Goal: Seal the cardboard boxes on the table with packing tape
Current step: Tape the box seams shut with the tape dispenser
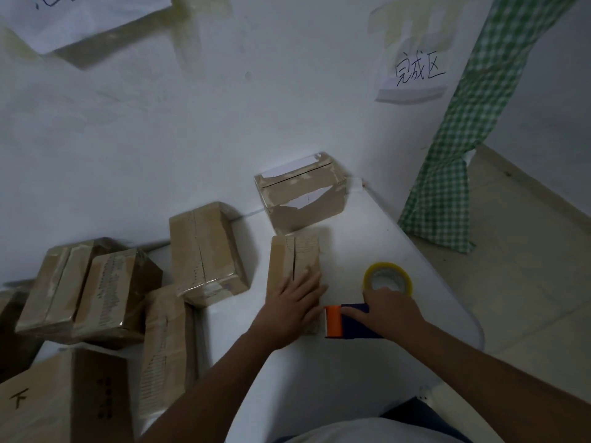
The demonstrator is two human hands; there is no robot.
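While the left hand (295, 306) presses the box (293, 270), its flaps lie shut.

White table (367, 238) — cardboard boxes (204, 254) lie on it.

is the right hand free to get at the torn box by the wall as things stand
Probably not yet: the right hand grips the tape dispenser. The path to the torn box looks open, with only bare table between.

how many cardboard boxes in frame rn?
At least 7: one under the left hand, a torn one by the wall, one mid-table, three clustered left, one large bottom-left. Left edge may hide more.
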